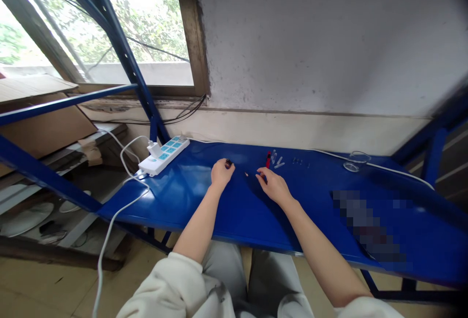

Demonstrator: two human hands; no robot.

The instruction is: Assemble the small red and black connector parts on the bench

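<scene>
Near the middle of the frame, a tiny pale-and-reddish piece [246,174] lies on the glossy blue counter [256,220], in the gap between both hands, slightly nearer the right fingertips; its long axis is too small to tell. The left hand [221,176] pinches a small, dark, rounded object [228,163] to its left. The right hand [274,185] is half curled, and I cannot tell whether it grips anything. Just beyond it, a slim red-and-black object [268,159] points up the frame, beside small clear pieces [280,162].
</scene>
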